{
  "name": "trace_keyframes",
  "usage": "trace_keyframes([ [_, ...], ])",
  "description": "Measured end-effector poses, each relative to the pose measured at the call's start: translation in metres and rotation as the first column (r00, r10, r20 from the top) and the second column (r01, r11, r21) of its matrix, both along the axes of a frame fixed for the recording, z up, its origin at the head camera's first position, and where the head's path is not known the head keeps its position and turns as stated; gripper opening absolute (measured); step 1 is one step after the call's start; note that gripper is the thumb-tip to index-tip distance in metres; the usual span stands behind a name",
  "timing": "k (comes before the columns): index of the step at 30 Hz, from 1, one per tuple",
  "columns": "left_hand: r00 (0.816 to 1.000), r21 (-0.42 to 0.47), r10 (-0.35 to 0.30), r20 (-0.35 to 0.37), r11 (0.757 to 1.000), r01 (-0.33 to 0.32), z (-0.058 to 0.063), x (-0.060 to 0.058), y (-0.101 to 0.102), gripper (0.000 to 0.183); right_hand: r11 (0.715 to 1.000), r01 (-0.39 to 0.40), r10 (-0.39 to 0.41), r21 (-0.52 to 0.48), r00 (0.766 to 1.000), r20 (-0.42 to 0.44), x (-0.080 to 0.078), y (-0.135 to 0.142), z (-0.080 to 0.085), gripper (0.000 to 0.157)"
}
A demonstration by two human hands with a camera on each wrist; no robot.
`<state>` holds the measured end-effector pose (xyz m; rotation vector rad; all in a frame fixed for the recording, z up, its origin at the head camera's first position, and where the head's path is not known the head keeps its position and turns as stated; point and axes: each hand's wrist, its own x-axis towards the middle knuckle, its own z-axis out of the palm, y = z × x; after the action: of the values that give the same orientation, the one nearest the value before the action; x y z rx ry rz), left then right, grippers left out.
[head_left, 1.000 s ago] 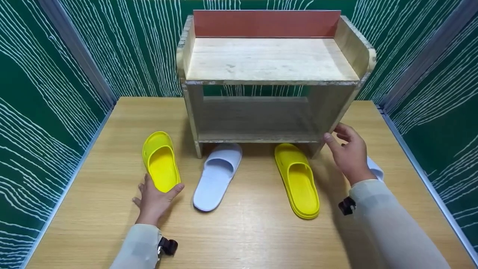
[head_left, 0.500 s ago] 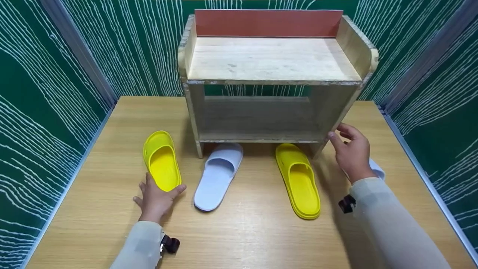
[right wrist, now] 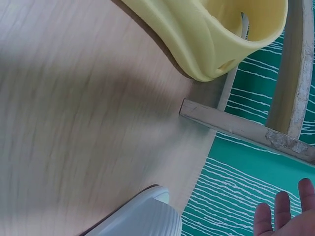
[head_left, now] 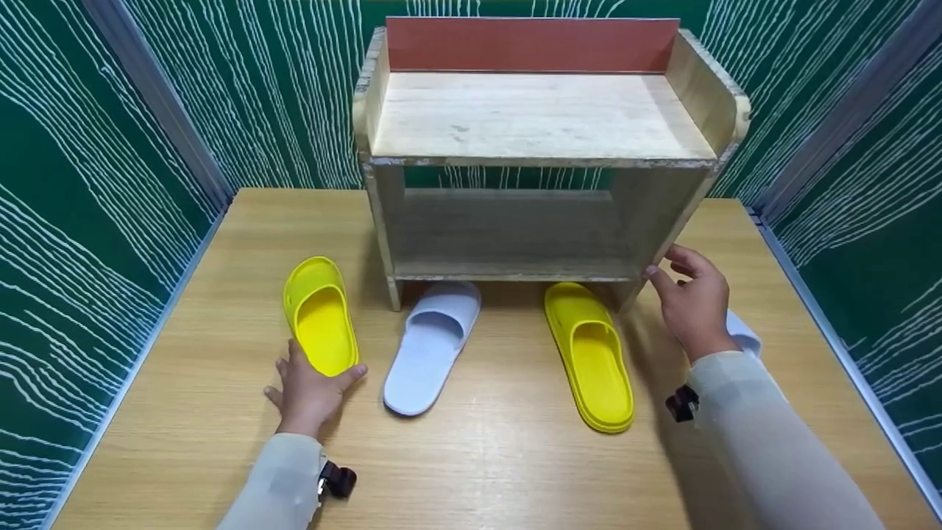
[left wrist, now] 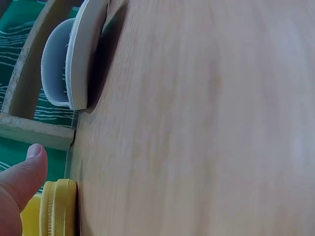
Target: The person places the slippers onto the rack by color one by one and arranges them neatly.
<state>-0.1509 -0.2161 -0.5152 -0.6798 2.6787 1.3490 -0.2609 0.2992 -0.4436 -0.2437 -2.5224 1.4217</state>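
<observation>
My left hand (head_left: 313, 394) is at the heel end of a yellow slipper (head_left: 313, 291), thumb to the right and fingers spread on the left. In the left wrist view its straight thumb (left wrist: 32, 169) stands above the slipper's edge. My right hand (head_left: 695, 302) is beside the lower right side of a wooden two-tier rack (head_left: 544, 118). Its fingers (right wrist: 283, 209) look extended in the right wrist view; whether they touch the rack, I cannot tell. Behind this hand, a white slipper (head_left: 743, 333) is mostly hidden in the head view; its side (right wrist: 147, 219) shows in the right wrist view.
Another white slipper (head_left: 423, 361) and another yellow slipper (head_left: 600, 368) lie with their toes at the rack's front bottom edge. Everything stands on a wooden tabletop (head_left: 478, 471). Green panels (head_left: 294, 96) with white lines enclose the back and sides.
The head view shifts very slightly. Both hands, the slippers and the rack keep their places relative to one another.
</observation>
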Motion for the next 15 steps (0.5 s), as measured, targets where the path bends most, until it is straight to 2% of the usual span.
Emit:
trace_keyframes([
  [5,1.0,-0.008,0.004,0.001,1.0,-0.004,-0.001,-0.001,0.0,0.129,1.0,0.017,-0.017,0.003,1.0,-0.002,0.0,0.0,-0.005,0.046],
  [12,1.0,-0.013,0.0,0.022,1.0,0.0,0.0,0.0,0.001,0.133,0.997,0.074,-0.075,-0.016,0.993,-0.086,-0.001,-0.002,-0.011,0.039],
  [15,1.0,-0.017,0.004,0.017,1.0,-0.004,0.001,0.0,0.001,0.133,0.996,0.087,-0.089,-0.024,0.993,-0.075,-0.001,-0.003,-0.01,0.038],
])
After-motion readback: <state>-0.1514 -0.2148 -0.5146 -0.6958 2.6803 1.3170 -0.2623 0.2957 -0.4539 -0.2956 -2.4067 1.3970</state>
